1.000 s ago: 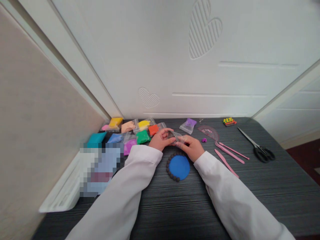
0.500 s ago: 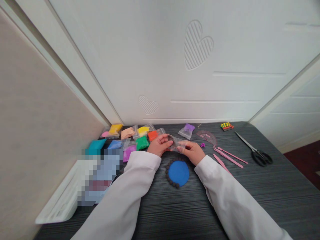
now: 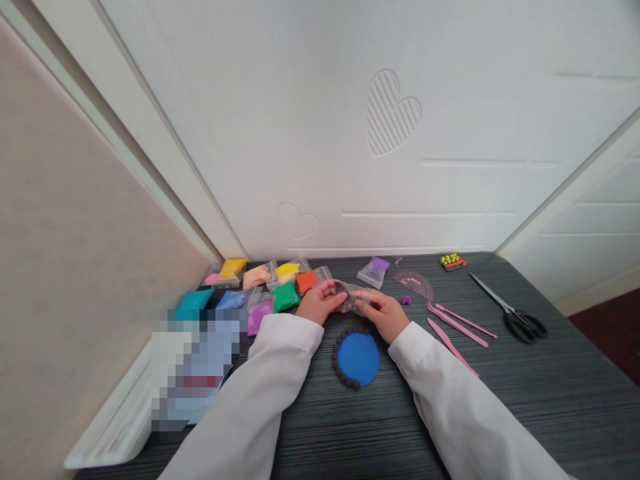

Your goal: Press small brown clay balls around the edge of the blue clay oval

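Note:
Between my hands is a clear plastic bag (image 3: 354,295) with a little dark stuff, perhaps clay, showing inside near the left fingers. My left hand (image 3: 321,301) pinches the bag's left end, thumb on top. At the other end, my right hand (image 3: 384,312) grips the plastic between thumb and fingers. Just below them on the table lies a flat blue clay disc (image 3: 359,360), edged along its left and top side by a row of small dark balls (image 3: 339,368). A small purple clay lump (image 3: 406,300) rests to the right of my right hand.
Bags of coloured clay, among them a green one (image 3: 285,297), lie left. A purple bag (image 3: 375,271) lies behind. Rightward are a protractor (image 3: 416,284), pink tools (image 3: 453,345), scissors (image 3: 510,311) and a small yellow-and-red piece (image 3: 453,262). A white tray (image 3: 113,427) stands at the left wall.
The view has tilted up, so the table sits lower in the picture. The bag has been stretched out flatter between my hands, which both keep hold of it.

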`<state>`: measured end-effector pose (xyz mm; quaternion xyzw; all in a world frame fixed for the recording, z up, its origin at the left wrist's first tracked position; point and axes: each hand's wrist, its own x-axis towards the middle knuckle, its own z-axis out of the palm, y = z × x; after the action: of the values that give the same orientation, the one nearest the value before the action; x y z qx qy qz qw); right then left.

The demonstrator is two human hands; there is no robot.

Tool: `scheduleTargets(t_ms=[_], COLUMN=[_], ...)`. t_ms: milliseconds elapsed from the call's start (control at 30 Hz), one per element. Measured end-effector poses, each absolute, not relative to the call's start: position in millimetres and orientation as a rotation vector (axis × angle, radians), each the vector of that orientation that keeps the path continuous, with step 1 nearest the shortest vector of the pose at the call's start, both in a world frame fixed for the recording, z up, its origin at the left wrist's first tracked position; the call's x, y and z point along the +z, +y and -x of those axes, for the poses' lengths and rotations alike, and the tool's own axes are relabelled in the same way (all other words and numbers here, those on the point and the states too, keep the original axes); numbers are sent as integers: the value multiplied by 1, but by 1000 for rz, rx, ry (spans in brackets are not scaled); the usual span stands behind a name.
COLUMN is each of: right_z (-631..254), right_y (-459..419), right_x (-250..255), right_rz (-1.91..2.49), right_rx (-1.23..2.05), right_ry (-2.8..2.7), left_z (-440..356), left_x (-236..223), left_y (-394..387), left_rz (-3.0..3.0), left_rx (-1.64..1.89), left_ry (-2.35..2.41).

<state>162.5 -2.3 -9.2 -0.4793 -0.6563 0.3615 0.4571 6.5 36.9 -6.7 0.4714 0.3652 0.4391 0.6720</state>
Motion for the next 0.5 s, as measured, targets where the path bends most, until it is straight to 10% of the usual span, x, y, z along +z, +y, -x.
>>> scheduleTargets(t_ms=[500], right_z=[-160], right_y=[-5], right_x=[-1], right_rz=[1187], right_rx=[870], right_ry=[-1736], left_z=[-2], left_x=[-3], left_y=[38], left_rz=[-1171], left_rx=[893], left_ry=[825])
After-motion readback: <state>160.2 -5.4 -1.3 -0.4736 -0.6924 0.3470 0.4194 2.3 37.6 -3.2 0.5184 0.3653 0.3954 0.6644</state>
